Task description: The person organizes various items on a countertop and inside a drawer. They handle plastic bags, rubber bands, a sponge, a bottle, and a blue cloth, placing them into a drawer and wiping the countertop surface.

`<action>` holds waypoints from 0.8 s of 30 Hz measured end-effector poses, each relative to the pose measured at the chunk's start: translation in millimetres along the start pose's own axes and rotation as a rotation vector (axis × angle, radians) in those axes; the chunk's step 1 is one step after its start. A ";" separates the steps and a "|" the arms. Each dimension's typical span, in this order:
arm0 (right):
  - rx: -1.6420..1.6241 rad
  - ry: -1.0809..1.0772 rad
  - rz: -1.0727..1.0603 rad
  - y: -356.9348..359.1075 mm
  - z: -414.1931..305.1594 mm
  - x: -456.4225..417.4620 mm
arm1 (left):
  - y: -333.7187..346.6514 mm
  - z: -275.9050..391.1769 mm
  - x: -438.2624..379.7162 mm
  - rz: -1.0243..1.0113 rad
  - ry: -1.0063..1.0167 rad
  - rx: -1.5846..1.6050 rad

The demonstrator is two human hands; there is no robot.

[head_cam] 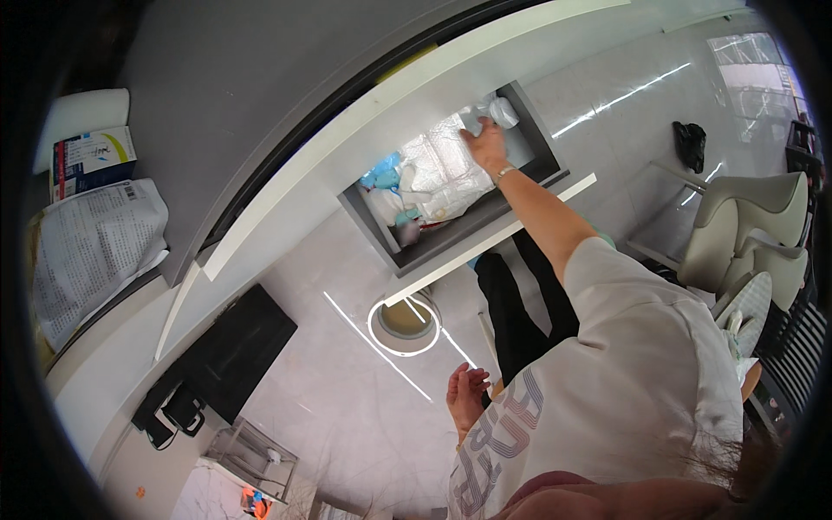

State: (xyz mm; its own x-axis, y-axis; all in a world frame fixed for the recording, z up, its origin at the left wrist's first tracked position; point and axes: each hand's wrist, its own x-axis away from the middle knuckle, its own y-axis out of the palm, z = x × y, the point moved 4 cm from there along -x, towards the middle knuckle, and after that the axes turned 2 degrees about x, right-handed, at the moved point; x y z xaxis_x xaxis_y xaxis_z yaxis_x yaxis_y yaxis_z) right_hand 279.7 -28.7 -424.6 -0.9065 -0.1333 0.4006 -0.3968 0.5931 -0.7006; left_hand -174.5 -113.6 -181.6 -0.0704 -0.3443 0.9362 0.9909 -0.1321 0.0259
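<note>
My right hand (486, 146) reaches into an open grey drawer (469, 242), thumb and fingers spread. It lies over the edge of a silvery foil-like package (442, 156), close to a clear plastic wrap and a white rolled item (504, 112) in the drawer's far corner. Whether the fingertips touch any of these is hard to see. At the drawer's other end are blue and teal plastic pieces (383, 174) and some white crumpled material. Beside my body hangs my left hand (465, 396), loosely curled and holding nothing.
Below the drawer stands a round bin (404, 325) on the tiled floor. A grey desktop (195, 97) holds a box (94, 162) and a printed plastic bag (97, 253). Beige chairs (747, 227) and a black bag (689, 146) are to the right, a metal rack (253, 458) lower left.
</note>
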 end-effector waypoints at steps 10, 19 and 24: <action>0.369 -0.255 -0.295 -16.2 -26.5 -48.7 | 2.8 23.2 11.7 -0.043 0.086 -0.066; -0.434 -0.632 -0.176 -275.0 -134.5 115.2 | 58.4 96.7 29.4 -0.182 0.332 -0.168; -0.433 -0.778 0.403 -441.0 -132.0 64.4 | 97.1 122.3 38.0 -0.222 0.475 -0.246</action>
State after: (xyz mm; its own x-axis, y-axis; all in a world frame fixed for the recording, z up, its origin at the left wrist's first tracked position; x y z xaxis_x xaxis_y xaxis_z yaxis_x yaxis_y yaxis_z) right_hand 415.3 -194.0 -11.9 -0.8664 -0.2515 -0.4314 -0.0901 0.9285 -0.3602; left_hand -66.9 -25.8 -100.6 -0.3739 -0.6557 0.6559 0.8945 -0.4419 0.0681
